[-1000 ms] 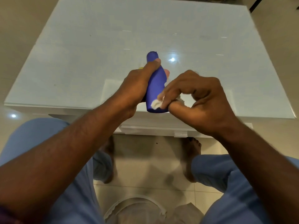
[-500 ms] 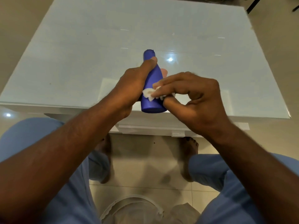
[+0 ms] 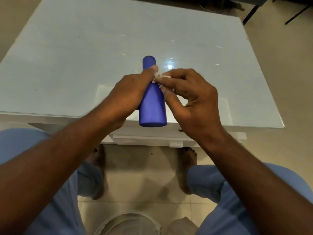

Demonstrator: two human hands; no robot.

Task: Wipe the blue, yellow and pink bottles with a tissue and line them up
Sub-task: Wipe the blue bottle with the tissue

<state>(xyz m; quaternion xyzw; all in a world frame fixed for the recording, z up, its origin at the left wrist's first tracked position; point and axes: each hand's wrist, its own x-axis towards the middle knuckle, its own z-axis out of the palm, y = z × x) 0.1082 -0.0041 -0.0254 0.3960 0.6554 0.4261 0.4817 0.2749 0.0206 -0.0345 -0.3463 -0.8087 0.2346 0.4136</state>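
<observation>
Evidently we are wiping the first of three: our left hand (image 3: 130, 92) wraps its fingers around the smooth blue plastic bottle (image 3: 152, 107), held above the pale glass-topped desk (image 3: 67, 56)'s near edge, while our right hand (image 3: 191, 99) pinches a crumpled white tissue (image 3: 157, 77) against its neck. Next, probably, we turn the bottle to reach unwiped sides.

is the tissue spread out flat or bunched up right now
Bunched up. The tissue shows only as a small crumpled wad pinched in the right hand against the blue bottle.

Home rm: tiled floor (image 3: 144, 177), glass-top table (image 3: 84, 48)
</observation>
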